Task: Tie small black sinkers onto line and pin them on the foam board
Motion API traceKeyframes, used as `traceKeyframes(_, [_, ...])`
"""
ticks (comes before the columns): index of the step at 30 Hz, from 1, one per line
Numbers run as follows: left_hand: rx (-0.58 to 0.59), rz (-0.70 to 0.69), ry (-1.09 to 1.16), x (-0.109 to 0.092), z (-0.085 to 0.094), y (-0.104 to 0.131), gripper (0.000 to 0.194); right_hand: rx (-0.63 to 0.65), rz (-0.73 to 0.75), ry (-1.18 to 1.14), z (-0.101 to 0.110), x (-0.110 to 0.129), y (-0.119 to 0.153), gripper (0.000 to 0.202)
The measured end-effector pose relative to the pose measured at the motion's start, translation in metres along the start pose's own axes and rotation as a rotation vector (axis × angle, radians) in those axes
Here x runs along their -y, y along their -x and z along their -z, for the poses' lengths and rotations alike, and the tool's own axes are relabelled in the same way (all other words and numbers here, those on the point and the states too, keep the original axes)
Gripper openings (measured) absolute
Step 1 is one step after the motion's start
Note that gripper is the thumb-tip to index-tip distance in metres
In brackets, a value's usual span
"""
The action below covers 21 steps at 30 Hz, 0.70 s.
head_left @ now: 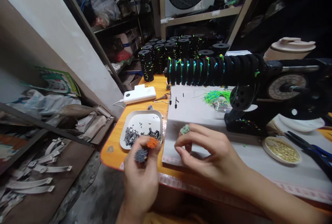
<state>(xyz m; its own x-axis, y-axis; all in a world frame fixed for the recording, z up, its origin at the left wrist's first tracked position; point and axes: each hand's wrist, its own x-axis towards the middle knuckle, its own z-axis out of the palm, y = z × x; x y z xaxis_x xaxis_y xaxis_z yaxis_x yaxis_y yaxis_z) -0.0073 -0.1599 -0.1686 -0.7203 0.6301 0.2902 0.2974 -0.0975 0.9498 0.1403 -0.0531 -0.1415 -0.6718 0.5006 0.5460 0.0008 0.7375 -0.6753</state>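
My left hand (142, 179) is closed around two bundles of thin strands or small pieces, one with orange ends (152, 142) and one with dark grey ends (141, 155). My right hand (204, 146) is beside it over the white board, with thumb and index fingertips nearly pinched together. A pale green clump (185, 129) is held among its fingers; anything tiny at the fingertips is too small to make out. Behind my left hand sits a white square tray (129, 115) with small grey and black pieces in it.
A black machine (275, 103) bears a row of black discs (215, 70) wound with green and blue strands. Several black spools (169, 53) stand behind. Bright green strands (216, 96), a dish of golden pieces (282, 150), scissors (308, 151) and a white power bank (139, 94) lie around.
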Motion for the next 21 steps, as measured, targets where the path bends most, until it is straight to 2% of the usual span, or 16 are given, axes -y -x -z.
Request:
traceKeyframes(2, [-0.149, -0.067, -0.097, 0.000, 0.009, -0.017, 0.016, -0.043, 0.032, 0.053, 0.002, -0.001, -0.002, 0.009])
traceKeyframes(3, [-0.182, -0.110, -0.152, 0.000, 0.013, -0.026, 0.016, -0.060, 0.043, 0.065, 0.003, -0.002, -0.003, 0.009])
traceKeyframes(4, [-0.162, -0.153, -0.224, 0.000, 0.015, -0.036, 0.014, -0.069, 0.051, 0.065, 0.004, -0.002, -0.004, 0.009])
traceKeyframes(8, [0.254, -0.251, -0.539, 0.003, 0.009, -0.072, 0.005, -0.045, 0.018, 0.014, 0.003, 0.000, -0.007, 0.009])
traceKeyframes(11, [0.421, -0.275, -0.567, 0.009, -0.003, -0.088, 0.012, -0.029, -0.052, -0.013, 0.003, 0.001, -0.007, 0.012])
traceKeyframes(14, [0.489, -0.258, -0.554, 0.013, -0.008, -0.089, 0.019, -0.004, -0.082, -0.035, 0.004, -0.001, -0.006, 0.011])
traceKeyframes(18, [0.386, -0.194, -0.484, 0.005, -0.004, -0.072, 0.015, 0.008, -0.100, -0.022, 0.003, -0.003, -0.005, 0.009])
traceKeyframes(21, [0.454, -0.059, -0.208, -0.004, -0.003, -0.049, 0.018, -0.017, -0.108, -0.011, 0.001, -0.003, -0.004, 0.011])
